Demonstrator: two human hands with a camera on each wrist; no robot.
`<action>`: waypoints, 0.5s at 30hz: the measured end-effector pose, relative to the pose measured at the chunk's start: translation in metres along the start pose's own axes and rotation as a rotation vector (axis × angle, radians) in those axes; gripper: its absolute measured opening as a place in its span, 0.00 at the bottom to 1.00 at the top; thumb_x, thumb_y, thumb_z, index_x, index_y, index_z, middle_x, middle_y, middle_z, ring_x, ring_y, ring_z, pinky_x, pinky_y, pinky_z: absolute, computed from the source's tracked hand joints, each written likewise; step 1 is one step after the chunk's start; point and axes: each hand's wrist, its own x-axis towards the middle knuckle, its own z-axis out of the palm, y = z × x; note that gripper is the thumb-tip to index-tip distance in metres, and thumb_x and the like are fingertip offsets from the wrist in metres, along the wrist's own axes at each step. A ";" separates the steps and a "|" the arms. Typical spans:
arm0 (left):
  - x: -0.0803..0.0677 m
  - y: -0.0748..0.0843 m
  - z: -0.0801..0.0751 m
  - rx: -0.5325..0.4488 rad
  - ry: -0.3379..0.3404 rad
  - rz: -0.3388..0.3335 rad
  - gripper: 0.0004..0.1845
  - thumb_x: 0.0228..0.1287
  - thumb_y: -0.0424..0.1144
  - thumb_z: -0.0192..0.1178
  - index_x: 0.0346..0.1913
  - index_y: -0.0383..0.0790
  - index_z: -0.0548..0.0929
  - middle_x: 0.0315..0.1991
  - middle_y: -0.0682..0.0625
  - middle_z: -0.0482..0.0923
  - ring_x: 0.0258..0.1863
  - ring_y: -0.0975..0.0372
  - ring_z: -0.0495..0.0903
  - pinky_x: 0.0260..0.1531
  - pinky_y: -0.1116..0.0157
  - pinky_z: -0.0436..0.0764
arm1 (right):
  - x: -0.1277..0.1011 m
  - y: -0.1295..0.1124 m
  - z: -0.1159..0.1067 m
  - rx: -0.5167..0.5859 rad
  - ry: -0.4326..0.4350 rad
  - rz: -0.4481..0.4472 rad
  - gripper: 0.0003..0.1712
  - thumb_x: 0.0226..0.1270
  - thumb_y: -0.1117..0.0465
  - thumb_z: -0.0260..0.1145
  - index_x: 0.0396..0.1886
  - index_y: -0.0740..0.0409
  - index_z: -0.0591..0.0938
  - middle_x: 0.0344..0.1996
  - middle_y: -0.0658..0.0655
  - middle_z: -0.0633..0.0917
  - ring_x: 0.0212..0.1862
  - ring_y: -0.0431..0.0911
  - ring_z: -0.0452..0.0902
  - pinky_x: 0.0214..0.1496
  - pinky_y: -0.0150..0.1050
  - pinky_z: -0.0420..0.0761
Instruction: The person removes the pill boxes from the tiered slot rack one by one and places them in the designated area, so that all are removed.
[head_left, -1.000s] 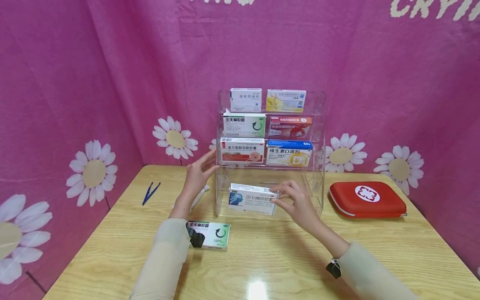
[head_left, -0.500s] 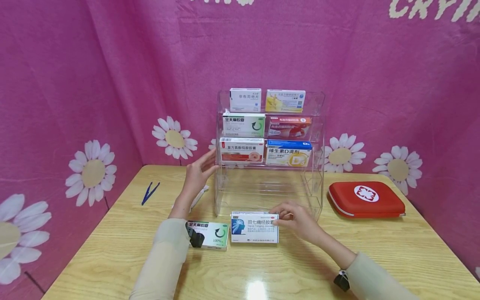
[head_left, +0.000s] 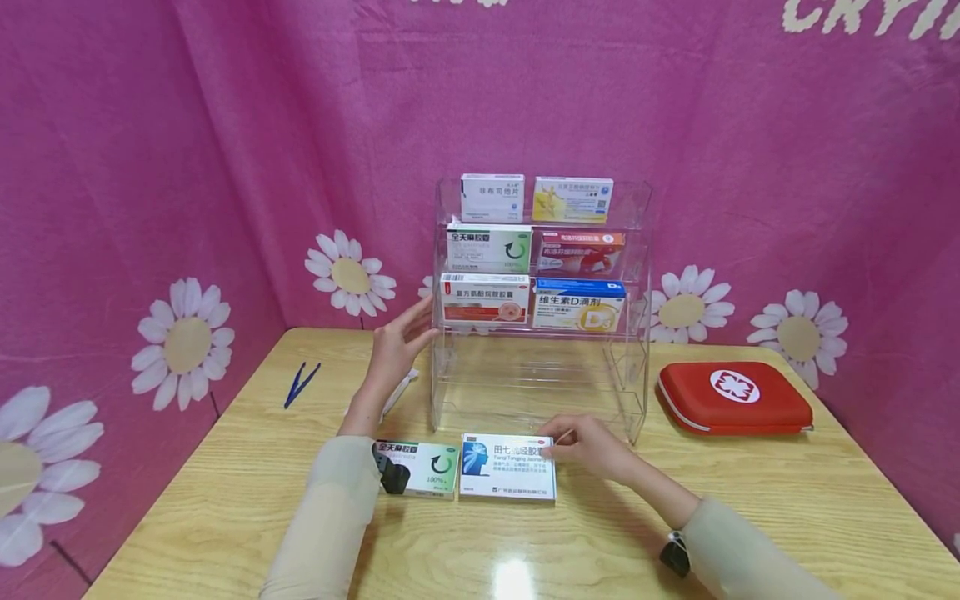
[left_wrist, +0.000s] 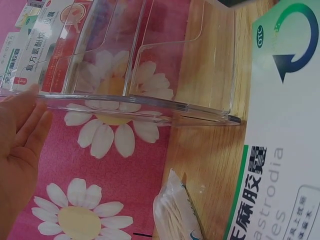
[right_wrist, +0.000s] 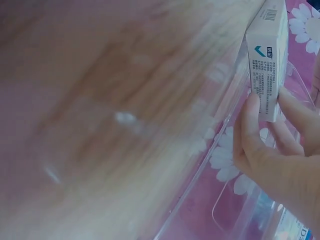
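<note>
My right hand (head_left: 572, 443) pinches the right end of a white medicine box with a blue head picture (head_left: 507, 466), which lies flat on the wooden table (head_left: 750, 517) in front of the clear acrylic rack (head_left: 633, 367). The right wrist view shows the thumb and fingers (right_wrist: 252, 125) gripping that box's end (right_wrist: 267, 55). My left hand (head_left: 401, 337) is open, its straight fingers against the rack's left side wall; in the left wrist view the left hand (left_wrist: 22, 145) touches the rack's clear edge (left_wrist: 150, 102). A green-and-white box (head_left: 418, 468) lies by my left forearm.
The rack's upper shelves hold several medicine boxes (head_left: 577, 305); its bottom shelf is bare. A red first-aid case (head_left: 733, 398) lies at the right. Blue tweezers (head_left: 300, 383) lie at the left. A packet of cotton swabs (left_wrist: 175, 215) lies behind the left hand.
My right hand has drawn the white box out of the rack's bottom shelf toward me and laid it flat on the table beside the green box. The left hand has stayed put.
</note>
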 end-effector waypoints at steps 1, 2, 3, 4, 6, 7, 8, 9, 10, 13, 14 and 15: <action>0.000 0.000 0.000 0.000 0.002 0.001 0.29 0.62 0.30 0.64 0.67 0.39 0.73 0.61 0.39 0.78 0.59 0.50 0.81 0.58 0.63 0.83 | 0.001 0.000 0.001 0.003 -0.009 0.000 0.10 0.62 0.63 0.69 0.41 0.64 0.85 0.35 0.61 0.87 0.31 0.37 0.77 0.29 0.24 0.77; 0.000 0.000 0.000 -0.002 0.004 0.001 0.29 0.62 0.30 0.64 0.67 0.39 0.73 0.61 0.39 0.78 0.58 0.50 0.81 0.58 0.63 0.83 | 0.001 0.000 0.001 0.004 -0.017 0.002 0.10 0.63 0.63 0.69 0.41 0.65 0.85 0.34 0.61 0.86 0.30 0.36 0.76 0.29 0.24 0.76; 0.000 0.000 0.000 -0.003 0.006 0.002 0.29 0.62 0.30 0.64 0.67 0.39 0.73 0.61 0.39 0.78 0.58 0.49 0.81 0.58 0.63 0.83 | 0.002 0.000 0.002 0.008 -0.028 0.005 0.10 0.63 0.63 0.69 0.41 0.65 0.85 0.33 0.61 0.86 0.29 0.35 0.74 0.28 0.24 0.75; 0.000 -0.001 0.001 -0.005 0.005 0.003 0.29 0.62 0.29 0.64 0.67 0.38 0.73 0.61 0.38 0.78 0.58 0.49 0.81 0.58 0.63 0.83 | 0.002 0.000 0.002 0.011 -0.035 0.010 0.10 0.63 0.64 0.69 0.41 0.65 0.85 0.32 0.61 0.85 0.28 0.35 0.73 0.27 0.24 0.74; -0.001 0.000 0.000 -0.005 0.005 -0.003 0.29 0.62 0.29 0.64 0.67 0.39 0.73 0.61 0.38 0.78 0.58 0.49 0.81 0.58 0.63 0.83 | 0.003 0.000 0.003 0.007 -0.048 0.015 0.10 0.64 0.64 0.68 0.41 0.66 0.85 0.31 0.60 0.84 0.27 0.34 0.70 0.25 0.24 0.72; -0.001 0.000 0.000 -0.006 0.005 -0.009 0.29 0.62 0.29 0.64 0.67 0.39 0.73 0.61 0.39 0.78 0.58 0.49 0.81 0.58 0.63 0.83 | 0.004 0.000 0.004 -0.002 -0.051 0.015 0.10 0.64 0.64 0.68 0.41 0.66 0.85 0.30 0.60 0.84 0.26 0.34 0.69 0.25 0.24 0.71; -0.001 0.001 0.000 -0.007 0.002 -0.012 0.29 0.62 0.29 0.64 0.67 0.39 0.73 0.61 0.39 0.78 0.58 0.49 0.81 0.58 0.63 0.83 | 0.004 0.000 0.004 -0.010 -0.053 0.012 0.10 0.64 0.64 0.68 0.41 0.66 0.85 0.30 0.60 0.84 0.26 0.33 0.69 0.25 0.24 0.71; -0.001 0.001 0.000 -0.007 0.001 -0.014 0.29 0.62 0.30 0.64 0.67 0.40 0.73 0.62 0.39 0.78 0.59 0.50 0.81 0.58 0.63 0.83 | 0.005 -0.001 0.004 -0.016 -0.052 0.010 0.09 0.64 0.64 0.68 0.41 0.66 0.85 0.30 0.60 0.85 0.26 0.33 0.68 0.25 0.24 0.71; -0.001 0.001 0.000 -0.008 0.000 -0.018 0.29 0.62 0.30 0.64 0.67 0.40 0.73 0.62 0.40 0.78 0.59 0.50 0.81 0.58 0.64 0.83 | 0.005 -0.001 0.005 -0.024 -0.052 0.007 0.09 0.64 0.64 0.67 0.41 0.66 0.85 0.29 0.60 0.85 0.25 0.33 0.68 0.24 0.24 0.71; -0.001 0.001 0.000 -0.012 -0.002 -0.021 0.29 0.63 0.31 0.64 0.68 0.41 0.73 0.62 0.41 0.78 0.59 0.51 0.81 0.58 0.64 0.83 | 0.007 -0.003 0.006 -0.057 -0.046 -0.003 0.09 0.64 0.65 0.67 0.40 0.67 0.85 0.29 0.60 0.86 0.25 0.33 0.69 0.25 0.24 0.72; -0.001 0.001 0.000 -0.012 -0.002 -0.020 0.29 0.63 0.31 0.64 0.68 0.41 0.73 0.62 0.41 0.78 0.59 0.51 0.81 0.58 0.64 0.83 | 0.007 -0.004 0.007 -0.067 -0.045 -0.007 0.09 0.64 0.65 0.67 0.40 0.68 0.85 0.30 0.61 0.86 0.26 0.33 0.70 0.26 0.24 0.73; -0.001 0.001 0.000 -0.014 -0.001 -0.020 0.29 0.63 0.31 0.64 0.68 0.42 0.73 0.62 0.41 0.78 0.59 0.51 0.81 0.58 0.65 0.83 | 0.007 -0.004 0.008 -0.076 -0.043 -0.005 0.09 0.64 0.66 0.67 0.40 0.68 0.85 0.30 0.61 0.86 0.26 0.34 0.70 0.27 0.24 0.73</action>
